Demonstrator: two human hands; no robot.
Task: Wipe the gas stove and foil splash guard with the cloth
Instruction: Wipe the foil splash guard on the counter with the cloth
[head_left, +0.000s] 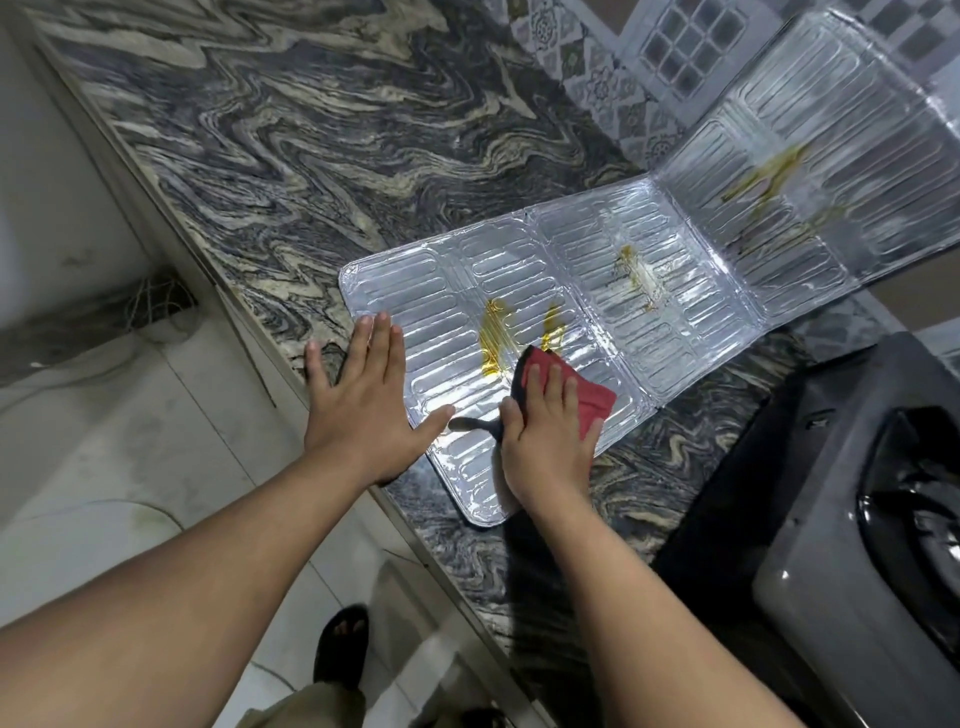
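Note:
A silver foil splash guard lies unfolded on the marble counter, its far panel propped up against the tiled wall. Yellow oily stains mark it: one just beyond the cloth, one on the middle panel, one on the raised panel. My right hand presses a red and dark cloth flat on the near panel. My left hand lies flat with fingers spread on the guard's left edge, holding it down. The dark gas stove sits at the right.
The grey marbled counter stretches to the left and back. Its front edge runs diagonally, with tiled floor below. A sandalled foot shows at the bottom. Patterned wall tiles stand behind the guard.

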